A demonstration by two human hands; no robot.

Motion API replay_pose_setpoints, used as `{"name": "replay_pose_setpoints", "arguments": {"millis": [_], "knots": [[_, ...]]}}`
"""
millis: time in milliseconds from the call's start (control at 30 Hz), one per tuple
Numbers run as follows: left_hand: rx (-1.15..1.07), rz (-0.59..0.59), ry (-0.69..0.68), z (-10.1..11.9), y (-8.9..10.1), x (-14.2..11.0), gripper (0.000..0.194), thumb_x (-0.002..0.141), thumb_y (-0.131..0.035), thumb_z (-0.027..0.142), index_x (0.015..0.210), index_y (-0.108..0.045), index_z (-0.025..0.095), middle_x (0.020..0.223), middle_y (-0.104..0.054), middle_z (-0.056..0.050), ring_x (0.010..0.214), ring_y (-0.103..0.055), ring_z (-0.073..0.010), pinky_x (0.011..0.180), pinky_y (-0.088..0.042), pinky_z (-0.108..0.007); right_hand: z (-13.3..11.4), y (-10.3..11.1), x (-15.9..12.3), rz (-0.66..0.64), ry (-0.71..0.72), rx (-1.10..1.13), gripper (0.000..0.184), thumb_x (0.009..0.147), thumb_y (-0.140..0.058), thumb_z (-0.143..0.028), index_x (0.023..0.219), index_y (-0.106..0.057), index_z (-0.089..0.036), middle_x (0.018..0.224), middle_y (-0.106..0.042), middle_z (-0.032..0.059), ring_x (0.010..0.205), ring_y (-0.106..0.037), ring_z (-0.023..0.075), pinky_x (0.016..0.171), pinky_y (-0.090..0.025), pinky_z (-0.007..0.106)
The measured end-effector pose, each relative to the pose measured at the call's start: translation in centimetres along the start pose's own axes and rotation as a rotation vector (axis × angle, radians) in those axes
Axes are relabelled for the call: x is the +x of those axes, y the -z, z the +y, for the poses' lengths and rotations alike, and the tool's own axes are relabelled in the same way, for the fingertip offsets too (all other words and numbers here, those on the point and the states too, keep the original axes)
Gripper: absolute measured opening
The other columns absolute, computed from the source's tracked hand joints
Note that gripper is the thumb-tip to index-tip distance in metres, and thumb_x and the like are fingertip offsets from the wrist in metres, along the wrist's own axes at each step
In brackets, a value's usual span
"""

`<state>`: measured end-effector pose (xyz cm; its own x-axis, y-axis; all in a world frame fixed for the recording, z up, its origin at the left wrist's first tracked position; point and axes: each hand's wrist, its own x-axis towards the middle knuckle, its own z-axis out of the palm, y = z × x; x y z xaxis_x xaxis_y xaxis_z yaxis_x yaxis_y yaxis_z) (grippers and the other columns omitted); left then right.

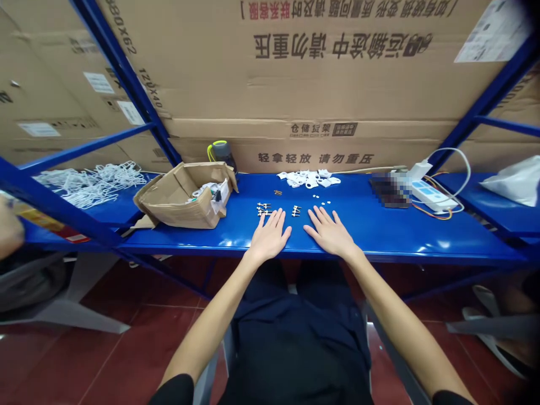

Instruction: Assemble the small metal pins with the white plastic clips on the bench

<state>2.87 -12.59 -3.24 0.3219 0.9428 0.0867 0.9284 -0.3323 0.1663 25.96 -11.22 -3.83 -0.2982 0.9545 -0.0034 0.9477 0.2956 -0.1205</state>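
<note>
The left hand (270, 236) and the right hand (331, 233) were laid palm-down near the front edge of the blue steel counter (379, 242), each grip spread flat and pinching nothing. Just beyond the left hand, a small cluster of pronged white-and-metal fittings (264, 210) was set; a second small cluster of pronged fittings (296, 211) lay beyond the right hand, their long axes seemingly running along that edge, though the pieces were too small to be sure.

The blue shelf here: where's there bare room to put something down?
The widest bare patch of the blue shelf lies right of the right hand, in front of the power strip. A narrower one sits between the cardboard box and the left hand. The back edge is crowded with white plastic parts.
</note>
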Motion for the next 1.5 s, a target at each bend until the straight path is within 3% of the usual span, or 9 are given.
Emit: {"name": "replay_pose_setpoints", "arguments": {"millis": [400, 567, 700, 833, 1100, 1167, 1267, 1333, 1500], "knots": [[-0.039, -0.059, 0.048, -0.1, 0.5, 0.5, 0.071, 0.117, -0.019, 0.052, 0.178, -0.030, 0.016, 0.183, -0.021, -0.010, 0.173, -0.020, -0.0289, 0.142, -0.013, -0.057, 0.0, 0.2, 0.2, 0.019, -0.003, 0.114, 0.091, 0.112, -0.023, -0.066, 0.178, -0.016, -0.004, 0.184, -0.015, 0.0176, 0.174, -0.011, 0.0305, 0.141, -0.005, 0.053], [-0.017, -0.036, 0.038, -0.4, 0.5, 1.3, 0.067, 0.116, -0.022, 0.042, 0.176, -0.032, 0.012, 0.182, -0.024, -0.014, 0.172, -0.023, -0.0288, 0.141, -0.013, -0.059, -2.4, 0.3, 2.1, 0.021, 0.006, 0.192, 0.092, 0.111, -0.025, -0.063, 0.179, -0.008, -0.003, 0.185, -0.004, 0.0193, 0.174, -0.006, 0.0316, 0.140, -0.011, 0.053], [0.013, 0.117, 0.023, -1.0, 0.3, 1.5, 0.068, 0.108, -0.033, 0.022, 0.173, -0.033, 0.004, 0.180, -0.028, -0.020, 0.171, -0.026, -0.0301, 0.141, -0.018, -0.056, -5.2, 0.4, 4.5, 0.002, 0.025, 0.166, 0.085, 0.113, -0.024, -0.055, 0.178, -0.010, -0.003, 0.184, -0.005, 0.0205, 0.174, -0.006, 0.0326, 0.140, -0.006, 0.058], [-0.022, 0.325, -0.014, -2.0, 1.1, 1.8, 0.076, 0.099, -0.037, 0.013, 0.175, -0.032, 0.008, 0.182, -0.026, -0.016, 0.172, -0.022, -0.0283, 0.142, -0.017, -0.056, -7.5, 0.5, 6.2, -0.021, 0.128, 0.179, 0.082, 0.114, -0.022, -0.054, 0.177, -0.019, -0.002, 0.183, -0.009, 0.0220, 0.173, -0.010, 0.0352, 0.138, -0.009, 0.063], [-0.127, 0.509, 0.082, -3.0, 4.5, 5.5, 0.065, 0.105, -0.035, 0.019, 0.170, -0.042, 0.018, 0.181, -0.036, -0.010, 0.171, -0.028, -0.0237, 0.143, -0.017, -0.054, -12.1, 0.7, 8.6, 0.073, 0.245, 0.145, 0.068, 0.112, -0.042, -0.044, 0.178, -0.031, -0.029, 0.186, -0.020, 0.0025, 0.171, -0.021, 0.0328, 0.137, -0.022, 0.052], [-0.095, 0.509, 0.057, -2.6, 4.4, 6.0, 0.061, 0.107, -0.035, 0.023, 0.167, -0.045, 0.016, 0.179, -0.038, -0.011, 0.170, -0.030, -0.0238, 0.143, -0.018, -0.052, -10.8, 1.7, 8.8, 0.204, 0.207, 0.141, 0.066, 0.113, -0.042, -0.046, 0.175, -0.037, -0.025, 0.183, -0.031, 0.0044, 0.167, -0.031, 0.0324, 0.133, -0.031, 0.050], [-0.039, 0.492, 0.007, -2.1, 3.8, 6.9, 0.058, 0.108, -0.034, 0.022, 0.164, -0.051, 0.017, 0.174, -0.047, -0.012, 0.164, -0.040, -0.0248, 0.140, -0.024, -0.049, -6.0, 3.4, 8.6, 0.283, 0.102, 0.131, 0.061, 0.117, -0.027, -0.035, 0.171, -0.039, -0.010, 0.177, -0.042, 0.0182, 0.158, -0.043, 0.0322, 0.126, -0.037, 0.056], [0.007, 0.444, 0.029, -2.2, 3.6, 8.0, 0.055, 0.107, -0.035, 0.020, 0.155, -0.061, 0.017, 0.167, -0.055, -0.015, 0.157, -0.047, -0.0290, 0.134, -0.033, -0.050, -1.8, 4.3, 8.0, 0.289, 0.025, 0.095, 0.053, 0.114, -0.031, -0.026, 0.154, -0.061, -0.009, 0.161, -0.059, 0.0233, 0.147, -0.052, 0.0369, 0.118, -0.041, 0.059], [0.120, 0.257, 0.197, -3.3, 3.6, 10.8, 0.048, 0.101, -0.041, 0.014, 0.135, -0.076, 0.012, 0.151, -0.064, -0.024, 0.140, -0.056, -0.0425, 0.117, -0.043, -0.059, 6.3, 4.0, 5.7, 0.194, -0.063, -0.022, 0.042, 0.113, -0.047, -0.037, 0.140, -0.075, -0.022, 0.143, -0.069, 0.0170, 0.136, -0.058, 0.0354, 0.105, -0.048, 0.048]]}}
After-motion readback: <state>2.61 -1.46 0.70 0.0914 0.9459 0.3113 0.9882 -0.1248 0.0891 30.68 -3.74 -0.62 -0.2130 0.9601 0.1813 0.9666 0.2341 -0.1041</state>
